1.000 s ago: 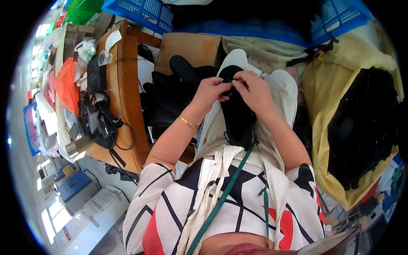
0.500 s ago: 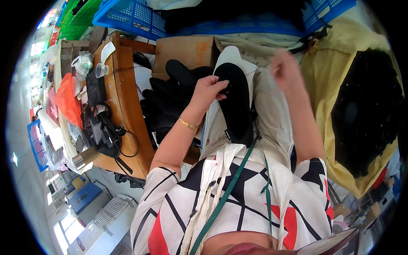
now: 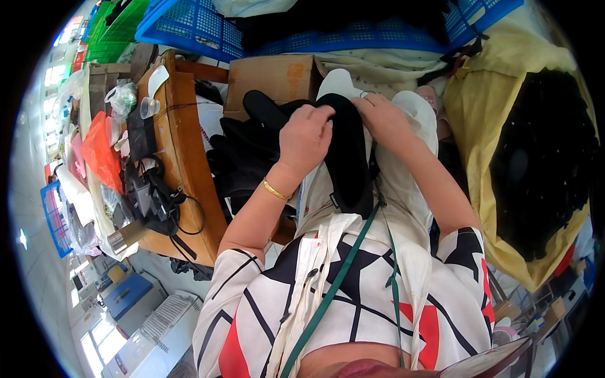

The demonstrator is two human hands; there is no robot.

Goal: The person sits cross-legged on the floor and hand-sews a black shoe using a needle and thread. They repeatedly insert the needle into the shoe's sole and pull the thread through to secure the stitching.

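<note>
A long black slipper-shaped cloth piece, rounded at its far end and with a small tag near its close end, lies over my white-covered lap. My left hand is closed on the left edge of its far part, thumb and fingers pinching the fabric. At the right edge of the same end, my right hand has its fingers drawn together in a pinch. A thin dark line shows at those fingertips, too small to name. Left of my lap, several similar black pieces are heaped together.
A cardboard box stands beyond the heap, with a wooden table to the left. Ahead is a blue plastic basket holding black material. A yellow cloth-lined container of black pieces stands at the right.
My right hand has come down and left from its blurred, raised position to the black piece's far end. My left hand has turned slightly, still pinching the fabric.
</note>
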